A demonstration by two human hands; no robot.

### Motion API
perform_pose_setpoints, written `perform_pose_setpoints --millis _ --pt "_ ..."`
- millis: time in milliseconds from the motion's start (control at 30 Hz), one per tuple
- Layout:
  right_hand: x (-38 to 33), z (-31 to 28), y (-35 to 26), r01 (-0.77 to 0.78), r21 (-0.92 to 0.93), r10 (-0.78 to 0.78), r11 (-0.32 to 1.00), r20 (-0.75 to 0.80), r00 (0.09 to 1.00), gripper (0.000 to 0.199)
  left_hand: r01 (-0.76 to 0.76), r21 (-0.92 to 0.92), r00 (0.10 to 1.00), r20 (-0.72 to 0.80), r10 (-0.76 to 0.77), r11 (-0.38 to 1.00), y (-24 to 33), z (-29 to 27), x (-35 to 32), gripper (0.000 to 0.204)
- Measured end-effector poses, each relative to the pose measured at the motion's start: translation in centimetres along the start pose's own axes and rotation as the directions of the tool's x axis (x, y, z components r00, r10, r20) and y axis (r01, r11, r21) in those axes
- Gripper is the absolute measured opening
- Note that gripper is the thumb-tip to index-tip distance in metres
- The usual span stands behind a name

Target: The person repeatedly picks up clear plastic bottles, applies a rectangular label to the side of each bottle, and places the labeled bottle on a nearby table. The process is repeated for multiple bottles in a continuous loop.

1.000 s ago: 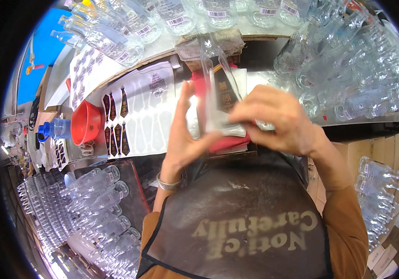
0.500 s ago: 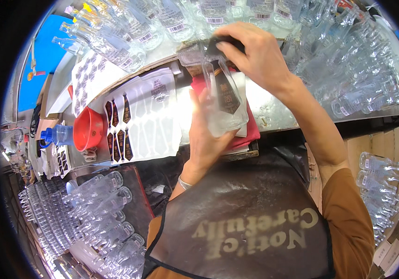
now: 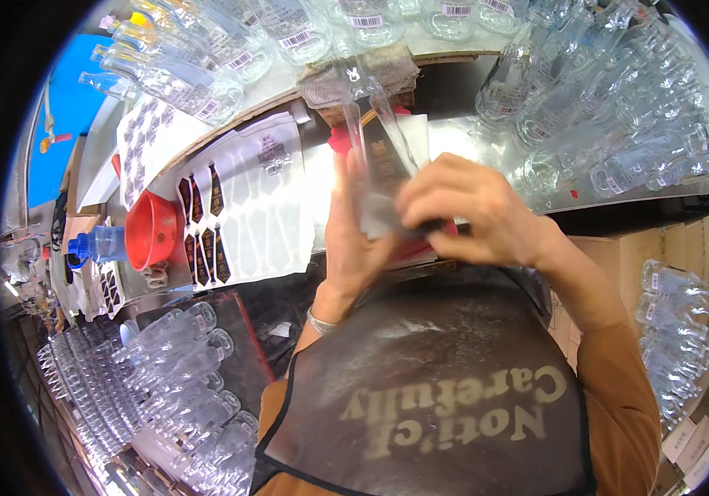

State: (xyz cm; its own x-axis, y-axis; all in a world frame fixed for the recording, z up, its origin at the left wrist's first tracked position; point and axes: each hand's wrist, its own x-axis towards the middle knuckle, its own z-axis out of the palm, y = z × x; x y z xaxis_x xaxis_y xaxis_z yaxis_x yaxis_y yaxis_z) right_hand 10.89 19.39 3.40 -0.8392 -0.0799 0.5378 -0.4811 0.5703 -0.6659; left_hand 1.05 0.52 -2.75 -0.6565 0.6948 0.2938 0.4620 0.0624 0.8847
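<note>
A clear glass bottle (image 3: 360,136) is tilted in front of me with its neck pointing away. My left hand (image 3: 348,248) is closed around its lower part. A dark, tie-shaped label (image 3: 383,161) shows on the bottle's face. Against the bottle's base end rests my right hand (image 3: 474,202), fingers curled and slightly smeared by motion. A dark pad (image 3: 430,227) shows only in part beneath those fingers. Beyond the bottle's neck lies a folded grey cloth (image 3: 392,73); red cloth (image 3: 340,140) and white paper (image 3: 415,136) sit under the bottle.
To the left lies a label sheet (image 3: 268,207) with several dark labels still on it. Next to it stand a red bowl (image 3: 152,231) and a blue-capped plastic bottle (image 3: 107,244). Glass bottles (image 3: 611,107) crowd the back and right; more bottles (image 3: 181,364) lie at lower left.
My right hand has moved from the bottle's neck down toward me to its base end, carrying the dark pad. My left hand still holds the bottle, shifted slightly left.
</note>
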Motion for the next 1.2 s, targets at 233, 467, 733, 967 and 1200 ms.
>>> perform_pose_setpoints --millis 233,467,733,967,1200 --pt "0.4 -0.4 2.2 -0.062 -0.004 0.060 0.998 -0.234 0.971 0.019 -0.034 0.070 0.999 0.023 0.032 0.997 0.7 -0.1 0.2 0.092" --pt "2.0 -1.1 0.9 -0.088 -0.066 0.077 0.994 -0.159 0.984 0.027 -0.031 0.109 0.999 0.015 0.029 0.994 0.1 0.0 0.1 0.093" --pt "3.7 0.6 1.3 0.116 -0.331 -0.141 0.936 -0.051 0.989 0.021 -0.065 0.180 0.995 -0.057 0.077 0.981 0.9 0.3 -0.1 0.106" --pt "-1.2 -1.0 0.2 -0.503 0.457 0.606 0.734 -0.104 0.789 0.020 -0.078 0.072 0.997 -0.024 0.080 0.994 1.8 0.4 0.7 0.116" --pt "-0.9 1.1 0.7 -0.706 0.511 0.739 0.491 0.184 0.648 0.047 -0.030 -0.189 0.999 -0.028 0.025 0.982 1.5 -0.4 1.1 0.098"
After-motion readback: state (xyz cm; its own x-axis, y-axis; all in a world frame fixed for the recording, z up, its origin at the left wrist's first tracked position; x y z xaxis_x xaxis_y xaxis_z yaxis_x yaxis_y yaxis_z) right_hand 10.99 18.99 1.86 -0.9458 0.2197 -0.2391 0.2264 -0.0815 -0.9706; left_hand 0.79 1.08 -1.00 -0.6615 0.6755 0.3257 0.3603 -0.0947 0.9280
